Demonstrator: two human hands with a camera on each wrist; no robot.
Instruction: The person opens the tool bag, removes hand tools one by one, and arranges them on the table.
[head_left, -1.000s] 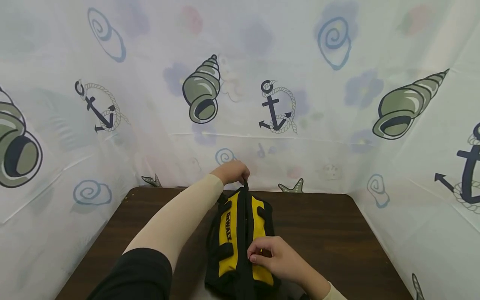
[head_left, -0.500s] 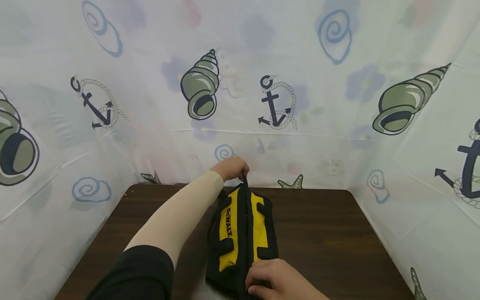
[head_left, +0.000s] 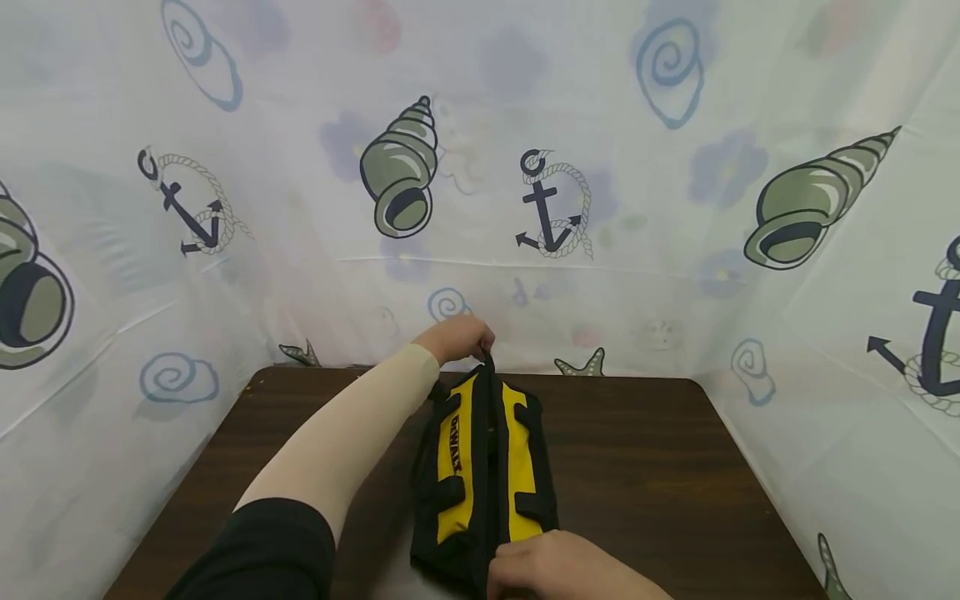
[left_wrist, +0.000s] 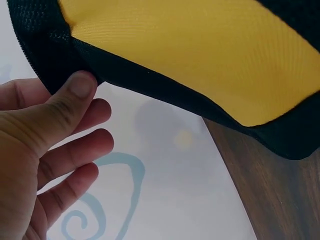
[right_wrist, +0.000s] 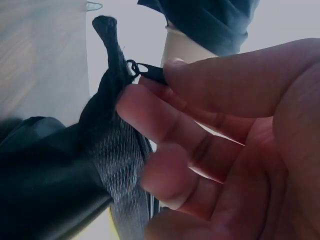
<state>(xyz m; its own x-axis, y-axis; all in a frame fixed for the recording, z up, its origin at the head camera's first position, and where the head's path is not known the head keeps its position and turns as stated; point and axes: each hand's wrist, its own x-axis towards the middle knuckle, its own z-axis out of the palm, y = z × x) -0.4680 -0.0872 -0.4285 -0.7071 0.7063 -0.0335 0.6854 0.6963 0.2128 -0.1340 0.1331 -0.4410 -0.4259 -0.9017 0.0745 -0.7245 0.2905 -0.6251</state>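
The yellow-and-black bag (head_left: 453, 454) lies in the middle of the brown table (head_left: 637, 475), running from near to far. At its far end the person's left hand (head_left: 453, 337) pinches the black end strip (left_wrist: 40, 45), much as a second ago. The right hand (head_left: 562, 567) has come nearer, from over the bag to its near end, thumb and finger gripping the zipper pull (right_wrist: 154, 73).

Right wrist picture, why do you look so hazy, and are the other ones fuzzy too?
Right wrist: the backdrop is glaring white, the table looks washed out, and the middle fingers are a bit blurred. Left wrist: the ribbed yellow weave of the bag looks crisp. Head: fairly even light, lettering readable.
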